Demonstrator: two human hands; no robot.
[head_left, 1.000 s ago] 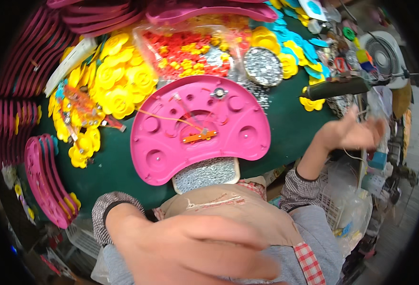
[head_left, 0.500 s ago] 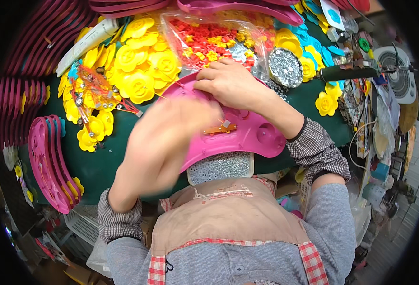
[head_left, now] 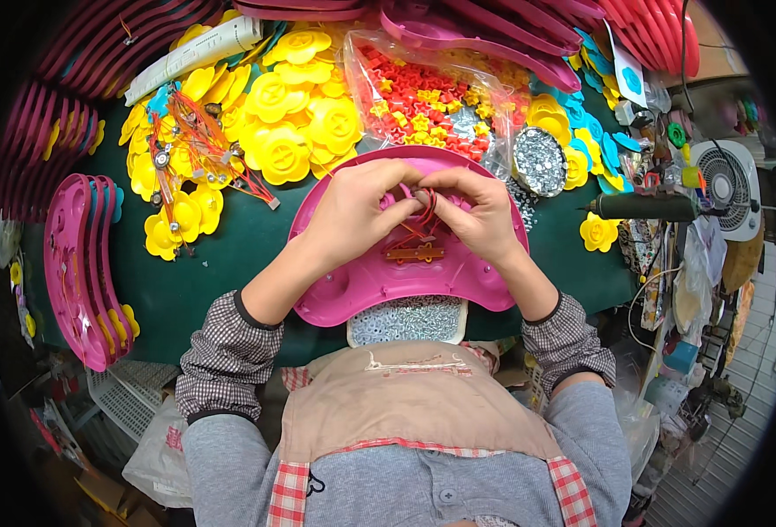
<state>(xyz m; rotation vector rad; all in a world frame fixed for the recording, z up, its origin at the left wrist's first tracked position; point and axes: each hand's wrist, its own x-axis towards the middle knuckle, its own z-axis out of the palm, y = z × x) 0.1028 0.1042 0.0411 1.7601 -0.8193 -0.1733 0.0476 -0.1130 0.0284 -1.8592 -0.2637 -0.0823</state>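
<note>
A pink curved plastic shell (head_left: pixel 362 294) lies open side up in front of me. Inside it sits a small orange-brown strip (head_left: pixel 413 254) with red wires (head_left: pixel 419 233) running up from it. Above the shell my left hand (head_left: pixel 362 206) and my right hand (head_left: pixel 474 212) meet, fingertips pinched together on the red wires. The wire ends between the fingers are too small and covered to make out. Part of the shell's far side is hidden by the hands.
A tray of small metal pieces (head_left: pixel 406 321) touches the shell's near edge. Beyond lie yellow flower pieces (head_left: pixel 280 149), a bag of red and yellow parts (head_left: pixel 423 101), a round tin (head_left: pixel 539 162) and tangled wired parts (head_left: pixel 199 140). A dark-handled tool (head_left: pixel 647 206) juts in from the right.
My left hand has moved from a blurred sweep to a pinch beside my right hand. Both hands now hold the red wires up over the shell. The shell appears shifted and turned slightly.
</note>
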